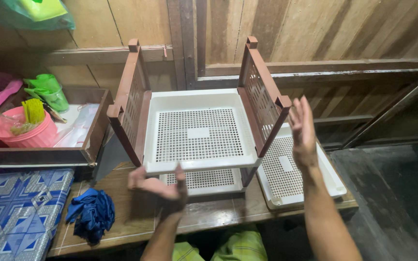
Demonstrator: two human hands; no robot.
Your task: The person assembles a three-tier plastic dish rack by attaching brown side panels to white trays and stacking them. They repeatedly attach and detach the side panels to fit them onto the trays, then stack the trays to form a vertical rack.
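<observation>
We see our left hand (158, 187) at six o'clock of the shelf rack (199, 130), palm up and fingers spread, its grip open on nothing, just under the front edge of the upper white tray (197, 99). Our right hand (302, 129) hovers at three o'clock of the rack, fingers straight, grip open, near the brown side panel (262, 94) without clearly touching it. The rack stands upright on the wooden table (209, 212), a second white tray beneath the upper one. A loose white tray (291, 179) lies flat at four o'clock. A blue cloth (92, 213) sits at eight o'clock, a pink bowl (25, 131) at nine.
</observation>
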